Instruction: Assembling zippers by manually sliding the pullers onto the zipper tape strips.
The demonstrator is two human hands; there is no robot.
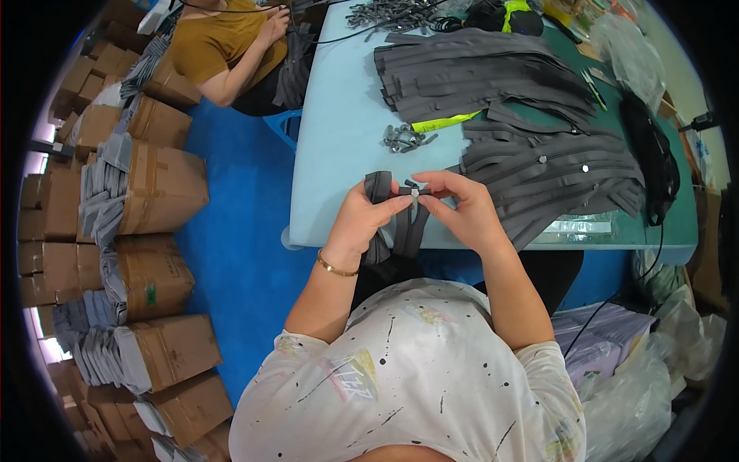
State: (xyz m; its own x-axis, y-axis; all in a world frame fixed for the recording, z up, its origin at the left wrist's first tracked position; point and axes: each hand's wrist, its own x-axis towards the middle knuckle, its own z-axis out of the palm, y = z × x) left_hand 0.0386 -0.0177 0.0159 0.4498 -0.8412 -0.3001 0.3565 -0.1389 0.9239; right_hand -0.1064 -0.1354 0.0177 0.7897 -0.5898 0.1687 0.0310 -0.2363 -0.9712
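Both hands meet at the near edge of the table, closed on one dark grey zipper (410, 231). My left hand (360, 219) pinches its tape, part of which loops up over the fingers and hangs below. My right hand (471, 209) pinches the same strip from the other side. Between the thumb tips shows a small silvery piece (415, 192), perhaps a slider or pull. A little pile of dark and shiny zipper pulls (404, 138) lies just beyond my hands. Beside my right hand spreads a stack of dark grey zippers (550, 173), a few bearing silvery pieces.
Another zipper bundle (485, 73) and a larger pile of small parts (392, 14) lie farther back on the pale blue table (331, 115). A yellow-green strip (446, 122) lies between them. Cardboard boxes (165, 185) line the left. A co-worker (231, 46) sits at far left.
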